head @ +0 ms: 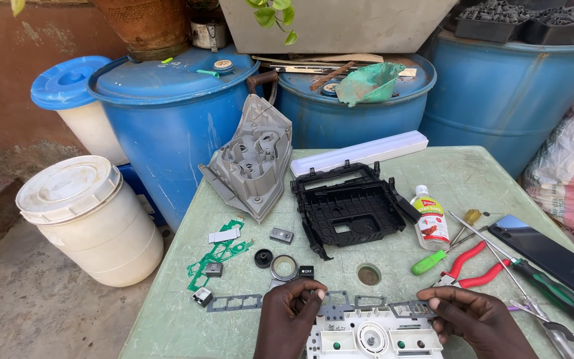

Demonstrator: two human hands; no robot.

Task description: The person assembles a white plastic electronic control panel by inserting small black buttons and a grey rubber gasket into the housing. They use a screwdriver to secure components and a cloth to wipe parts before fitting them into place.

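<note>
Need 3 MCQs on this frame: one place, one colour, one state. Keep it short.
1. Where does the black plastic frame lie?
A. on the ground
B. on the green table, mid-way across
C. on a blue drum

2. What colour are the handles of the pliers?
A. red
B. yellow
C. black

3. What are the hands doing?
A. both hang free
B. only one touches a part
C. both grip the white panel

Key: 1 B, the frame rests on the tabletop beside the small bottle. 2 A, both handles show red. 3 C, the left hand and the right hand each clasp an end of the panel at the table's near edge.
</note>
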